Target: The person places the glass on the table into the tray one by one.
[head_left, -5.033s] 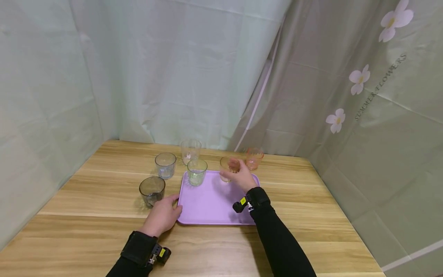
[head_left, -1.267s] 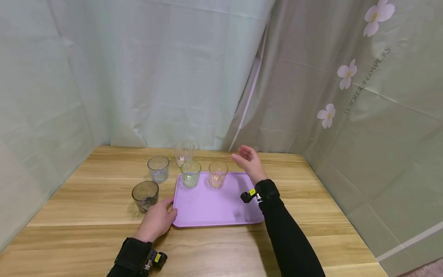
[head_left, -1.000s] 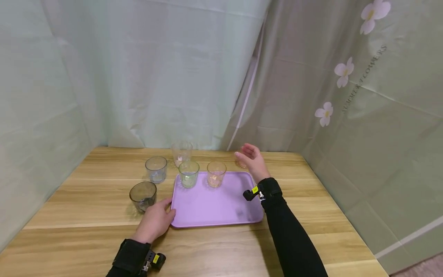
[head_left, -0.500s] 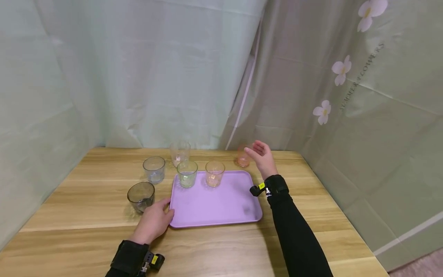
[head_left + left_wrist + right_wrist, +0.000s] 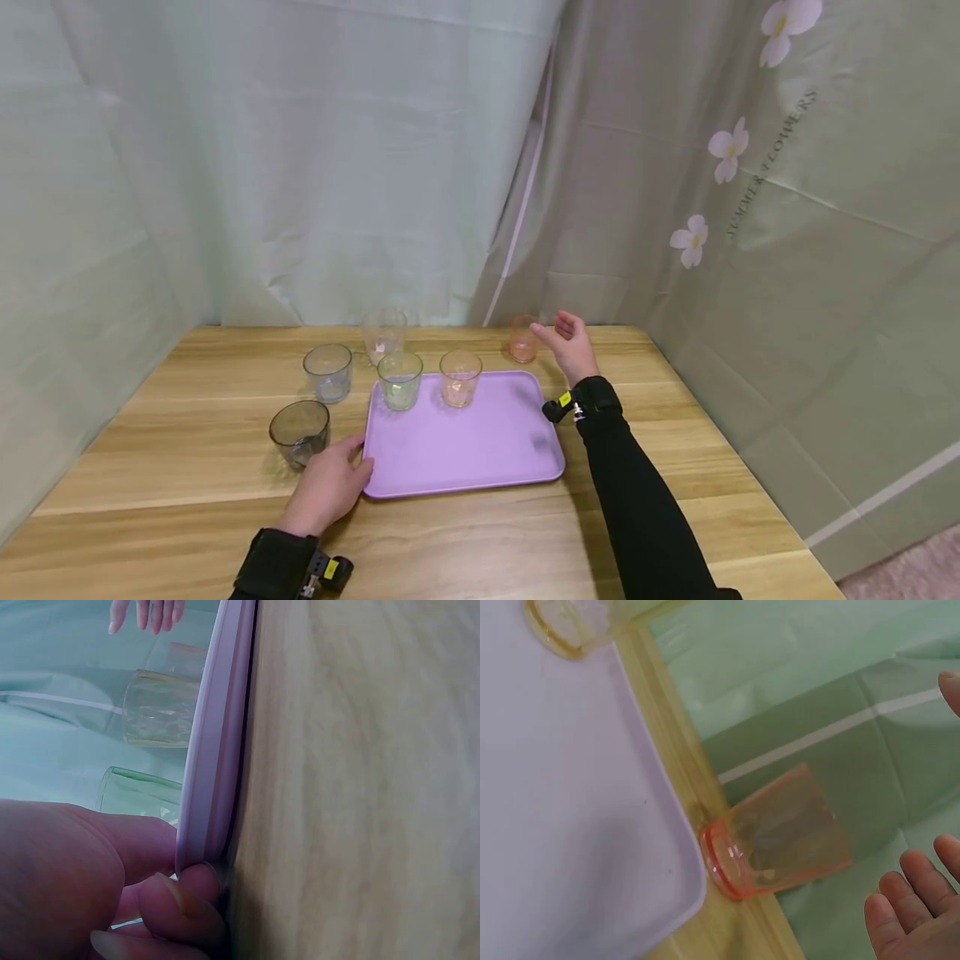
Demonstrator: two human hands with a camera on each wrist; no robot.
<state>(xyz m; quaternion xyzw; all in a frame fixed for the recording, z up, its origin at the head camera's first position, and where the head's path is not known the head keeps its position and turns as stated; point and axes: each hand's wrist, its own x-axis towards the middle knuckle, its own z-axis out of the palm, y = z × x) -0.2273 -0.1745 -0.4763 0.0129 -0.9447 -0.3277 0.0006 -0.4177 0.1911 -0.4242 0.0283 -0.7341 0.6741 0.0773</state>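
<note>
My left hand (image 5: 326,490) grips the left rim of a lilac tray (image 5: 465,454); in the left wrist view the thumb lies over the rim and the fingers (image 5: 180,909) curl at its edge. On the tray's back left part stand a green glass (image 5: 400,385) and, to its right, an amber glass (image 5: 460,383). Behind the tray's back right corner is a pinkish-orange glass (image 5: 522,343), upright on the table. My right hand (image 5: 573,350) hovers just right of that glass, fingers spread and holding nothing; the right wrist view shows a gap between fingers and glass (image 5: 784,832).
Left of the tray stand a dark grey glass (image 5: 300,433), close to my left hand, and a bluish glass (image 5: 328,375). A taller clear glass (image 5: 384,335) is behind the green one. A curtain (image 5: 360,167) hangs along the back of the wooden table (image 5: 450,550).
My right hand has let go of the amber glass on the tray and moved right, passing over to the far side of the pinkish-orange glass. My left hand stays at the tray's rim.
</note>
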